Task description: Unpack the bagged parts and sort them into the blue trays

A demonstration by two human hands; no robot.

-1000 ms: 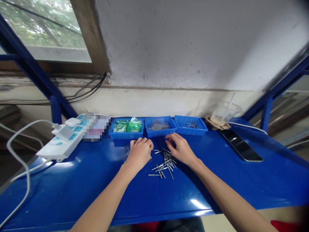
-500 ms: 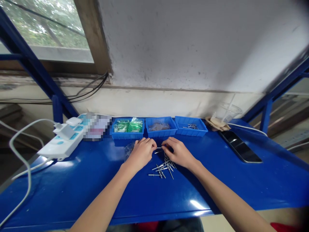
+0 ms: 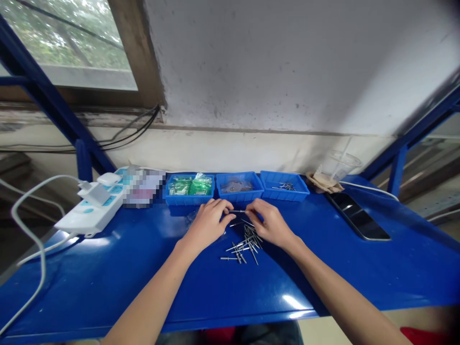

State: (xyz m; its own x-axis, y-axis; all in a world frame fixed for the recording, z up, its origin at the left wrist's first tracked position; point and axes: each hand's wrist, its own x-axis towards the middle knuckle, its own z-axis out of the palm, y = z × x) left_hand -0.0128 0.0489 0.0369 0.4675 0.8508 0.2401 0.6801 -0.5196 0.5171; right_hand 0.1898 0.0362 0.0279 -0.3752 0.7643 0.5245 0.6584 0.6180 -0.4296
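Observation:
My left hand (image 3: 207, 224) and my right hand (image 3: 270, 223) meet over the blue table (image 3: 108, 278), just in front of the middle blue tray (image 3: 238, 189). Between their pinched fingertips they hold one thin metal pin (image 3: 237, 211) level above the table. A loose pile of several more pins (image 3: 245, 244) lies below and between the hands. A small clear plastic bag (image 3: 191, 220) lies under the left hand's far side.
Three blue trays stand in a row at the back: a left tray (image 3: 189, 190) with green packets, the middle one, a right tray (image 3: 283, 186) with pins. A white power strip (image 3: 94, 208) sits at left, a phone (image 3: 357, 215) and plastic cup (image 3: 336, 166) at right.
My right hand picked one pin from the pile and raised it toward the left hand. Both hands now pinch it above the table.

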